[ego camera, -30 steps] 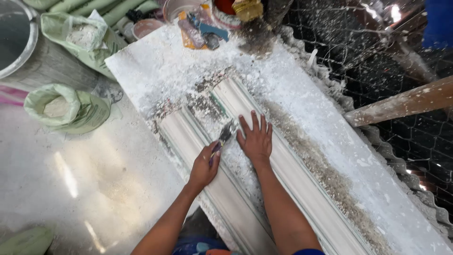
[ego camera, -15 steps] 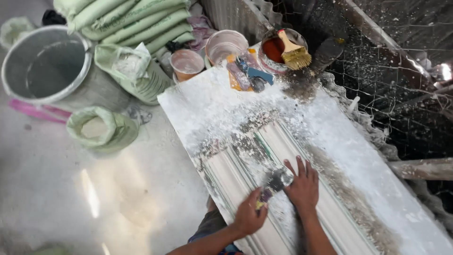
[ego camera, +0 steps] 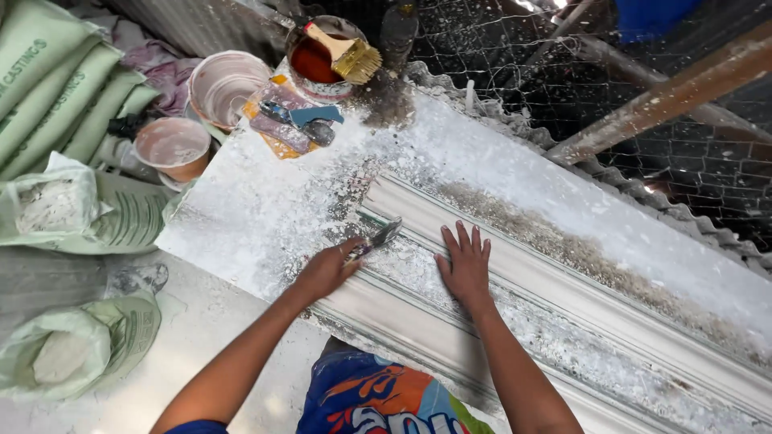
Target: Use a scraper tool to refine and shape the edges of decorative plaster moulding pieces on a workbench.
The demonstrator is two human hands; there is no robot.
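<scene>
A long white plaster moulding (ego camera: 579, 321) with ridges and grooves lies on a white, powder-covered workbench (ego camera: 265, 209). My left hand (ego camera: 326, 269) grips a small metal scraper (ego camera: 378, 237), its blade resting on the moulding's near end. My right hand (ego camera: 466, 261) lies flat with spread fingers on the moulding, just right of the blade. Plaster flakes and dust cover the surface around both hands.
At the bench's far end stand a tin of red liquid with a brush (ego camera: 342, 52), loose trowels (ego camera: 301, 120) and two dusty plastic buckets (ego camera: 221, 84). Green sacks (ego camera: 56, 88) and open bags of white powder (ego camera: 68, 354) sit at left. Wire mesh (ego camera: 683, 137) and a wooden beam (ego camera: 667, 96) are beyond.
The view has swung, showing more of the bench's far end. My left hand has moved the scraper along the moulding; my right hand stays pressed flat beside it.
</scene>
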